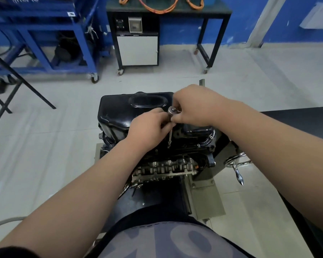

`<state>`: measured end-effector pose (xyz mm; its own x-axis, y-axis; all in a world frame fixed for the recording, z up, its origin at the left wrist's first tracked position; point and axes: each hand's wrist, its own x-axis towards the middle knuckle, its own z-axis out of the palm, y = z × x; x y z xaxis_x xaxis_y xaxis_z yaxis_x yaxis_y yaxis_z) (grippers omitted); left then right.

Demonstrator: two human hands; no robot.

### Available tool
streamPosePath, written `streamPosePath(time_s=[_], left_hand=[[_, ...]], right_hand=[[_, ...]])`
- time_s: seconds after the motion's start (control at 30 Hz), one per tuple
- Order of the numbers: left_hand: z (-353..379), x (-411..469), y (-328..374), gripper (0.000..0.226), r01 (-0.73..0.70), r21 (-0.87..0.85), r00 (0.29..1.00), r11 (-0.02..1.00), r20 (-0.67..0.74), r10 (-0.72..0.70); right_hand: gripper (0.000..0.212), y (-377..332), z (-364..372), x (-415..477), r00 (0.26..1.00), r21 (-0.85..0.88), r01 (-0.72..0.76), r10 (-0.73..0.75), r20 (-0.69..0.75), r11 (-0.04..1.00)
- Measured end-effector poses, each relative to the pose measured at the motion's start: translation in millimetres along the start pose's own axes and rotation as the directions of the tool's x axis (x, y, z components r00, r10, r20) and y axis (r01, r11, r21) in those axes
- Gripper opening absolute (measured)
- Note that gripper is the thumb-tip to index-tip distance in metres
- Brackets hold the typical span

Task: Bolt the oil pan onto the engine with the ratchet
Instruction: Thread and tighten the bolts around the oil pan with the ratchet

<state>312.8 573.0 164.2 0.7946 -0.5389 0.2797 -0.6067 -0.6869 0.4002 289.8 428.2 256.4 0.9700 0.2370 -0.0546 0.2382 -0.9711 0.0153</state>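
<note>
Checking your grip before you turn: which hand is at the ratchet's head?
The right hand, its fingers on the round head of the ratchet. The left hand sits lower, pinching the shaft that runs down to the oil pan.

1. The left hand (147, 127) grips the ratchet (169, 135), fingers curled.
2. The right hand (194, 107), touching the left hand, pinches the ratchet head.
3. The oil pan (117, 110) sits beneath both hands, atop the engine (164, 169).

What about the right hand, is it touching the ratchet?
Touching. The head view shows the right hand pinching the head of the ratchet with its fingertips.
</note>
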Motion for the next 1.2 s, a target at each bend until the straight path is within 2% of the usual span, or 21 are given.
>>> streamPosePath(time_s=[0.07, 0.17, 0.27, 0.37, 0.43, 0.47, 0.53, 0.63, 0.67, 0.73, 0.8, 0.87, 0.9, 0.97, 1.03, 1.07, 1.1, 1.2], left_hand=[[-1.0, 2.2, 1.8, 0.026, 0.028, 0.014, 0.999, 1.000, 0.026, -0.028], [-1.2, 7.1, 3.8, 0.030, 0.114, 0.019, 0.992, 0.993, 0.052, -0.115], [-1.0, 6.9, 2.2, 0.041, 0.063, 0.000, 0.996, 0.998, 0.057, -0.063], [-4.4, 4.6, -3.3, 0.025, -0.052, 0.001, 0.994, 0.999, 0.095, 0.052], [-7.4, 5.3, -5.4, 0.019, -0.069, -0.005, 0.989, 0.998, 0.132, 0.069], [-8.5, 6.2, -4.9, 0.021, -0.056, -0.009, 0.989, 0.998, 0.138, 0.057], [-8.3, 8.0, -1.1, 0.029, -0.007, 0.008, 0.991, 1.000, 0.132, 0.006], [-5.1, 10.0, 2.9, 0.020, 0.040, 0.053, 0.990, 0.998, 0.132, -0.046], [-5.2, 9.7, 1.7, 0.024, 0.034, 0.030, 0.989, 0.999, 0.143, -0.038], [-8.2, 11.2, -2.9, 0.034, -0.002, -0.029, 0.981, 1.000, 0.195, 0.008], [-12.7, 14.8, -6.3, 0.024, -0.015, -0.048, 0.958, 0.999, 0.286, 0.028], [-15.4, 18.4, -6.6, 0.023, 0.016, -0.066, 0.947, 0.998, 0.322, 0.006], [-14.9, 18.9, -5.8, 0.024, 0.040, -0.092, 0.951, 0.995, 0.310, -0.009], [-12.5, 18.2, -3.3, 0.022, 0.082, -0.127, 0.964, 0.988, 0.263, -0.046], [-11.2, 17.1, -1.1, 0.018, 0.108, -0.081, 0.966, 0.991, 0.243, -0.086], [-11.2, 16.4, -1.4, 0.020, 0.115, -0.072, 0.966, 0.991, 0.242, -0.095], [-11.2, 16.0, -2.7, 0.023, 0.108, -0.093, 0.965, 0.990, 0.248, -0.082], [-16.2, 16.7, -7.7, 0.027, 0.038, -0.166, 0.943, 0.985, 0.333, 0.019]], right_hand=[[0.041, -4.0, 8.1, -4.1, 0.988, -0.003, -0.156, 0.156, -0.010, 0.988], [0.047, -11.9, 14.9, -7.0, 0.976, -0.072, -0.210, 0.205, -0.074, 0.975], [0.042, -4.9, 5.3, -5.6, 0.996, -0.111, -0.092, 0.091, -0.017, 0.990], [0.021, 1.7, -1.6, -3.5, 0.997, -0.148, 0.067, -0.062, 0.041, 0.987], [0.020, 0.7, -2.2, -5.9, 0.996, -0.163, 0.087, -0.086, 0.017, 0.983], [0.019, -1.4, -1.7, -7.1, 0.998, -0.184, 0.061, -0.065, -0.013, 0.981], [0.035, -9.0, 2.1, -10.0, 0.996, -0.217, -0.066, 0.051, -0.074, 0.974], [0.045, -18.6, 8.9, -14.0, 0.981, -0.173, -0.191, 0.181, -0.071, 0.966], [0.044, -16.6, 10.6, -14.0, 0.986, -0.174, -0.167, 0.159, -0.059, 0.970], [0.033, -10.9, 7.8, -12.8, 0.999, -0.168, -0.031, 0.026, -0.031, 0.985], [0.018, -3.3, 3.2, -10.5, 0.995, -0.149, 0.094, -0.097, -0.011, 0.984], [0.021, -1.8, 2.3, -10.0, 0.988, -0.171, 0.147, -0.154, -0.031, 0.974], [0.020, -3.5, 3.2, -10.4, 0.989, -0.201, 0.119, -0.134, -0.060, 0.972], [0.035, -9.8, 8.4, -12.3, 0.994, -0.217, -0.043, 0.021, -0.104, 0.975], [0.048, -17.2, 12.0, -14.2, 0.974, -0.143, -0.217, 0.205, -0.092, 0.966], [0.049, -18.8, 14.3, -14.6, 0.966, -0.106, -0.253, 0.245, -0.083, 0.962], [0.047, -18.1, 15.4, -14.2, 0.969, -0.089, -0.244, 0.238, -0.072, 0.966], [0.025, -11.2, 9.8, -10.6, 0.999, -0.108, -0.034, 0.033, -0.007, 0.994]])
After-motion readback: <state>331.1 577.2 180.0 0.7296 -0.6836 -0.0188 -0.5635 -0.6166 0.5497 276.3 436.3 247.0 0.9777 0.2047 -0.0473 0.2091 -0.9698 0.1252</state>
